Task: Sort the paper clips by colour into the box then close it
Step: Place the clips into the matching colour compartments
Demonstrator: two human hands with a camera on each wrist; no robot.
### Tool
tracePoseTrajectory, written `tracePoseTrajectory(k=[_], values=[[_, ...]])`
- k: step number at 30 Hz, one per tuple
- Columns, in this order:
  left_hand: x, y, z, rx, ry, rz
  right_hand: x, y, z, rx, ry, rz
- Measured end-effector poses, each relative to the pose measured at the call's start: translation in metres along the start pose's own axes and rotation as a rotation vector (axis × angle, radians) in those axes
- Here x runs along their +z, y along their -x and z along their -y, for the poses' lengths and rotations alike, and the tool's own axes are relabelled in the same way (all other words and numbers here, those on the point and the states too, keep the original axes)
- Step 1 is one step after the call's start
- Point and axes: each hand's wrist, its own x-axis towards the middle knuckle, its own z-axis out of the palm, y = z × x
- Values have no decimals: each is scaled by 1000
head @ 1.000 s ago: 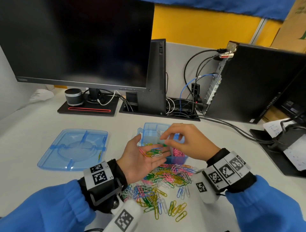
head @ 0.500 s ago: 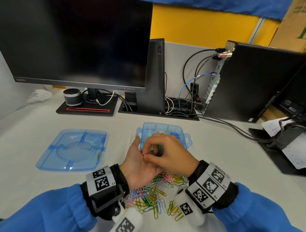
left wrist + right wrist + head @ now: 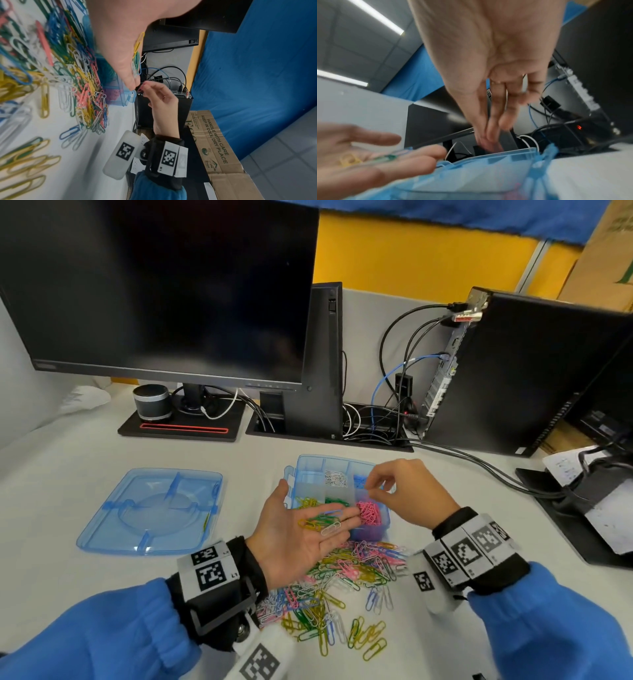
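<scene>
Two hands work over the blue compartment box (image 3: 375, 534), my landmark on the white surface (image 3: 479, 508). Far left of the box lies its detached blue lid (image 3: 150, 508), flat, well apart. Left hand (image 3: 301, 534) hovers palm-up at the box's left edge, fingers (image 3: 337, 534) straight and relaxed, reaching over its near compartments; a small handful of clips (image 3: 322, 522) — yellow, green, blue, white — rests loose on those fingers, not pinched. Inside the box: yellow and green clips in the near-left cells, white and blue in the far cells, pink clips (image 3: 370, 513) heaped near-right. Right hand (image 3: 407, 491) hangs above the box's right side, thumb and forefinger tips drawn together over the pink cell; whether a clip sits between them I cannot tell — too small, and the wrist view is blurred. Just in front of the box, a mixed pile of clips (image 3: 342, 594) spreads toward the sleeves.
</scene>
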Motion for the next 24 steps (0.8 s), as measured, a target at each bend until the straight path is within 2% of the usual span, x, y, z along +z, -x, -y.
tracePoseTrajectory(k=[6,15,20,24], values=[[2,1,-2,5,13,17,1,5,29,-230,-133,109],[4,5,1,3,57,35,17,10,40,-249,-144,131],[6,7,0,2,80,50,17,10,44,-331,-124,124],[9,9,1,3,73,20,17,12,52,-402,3,139]])
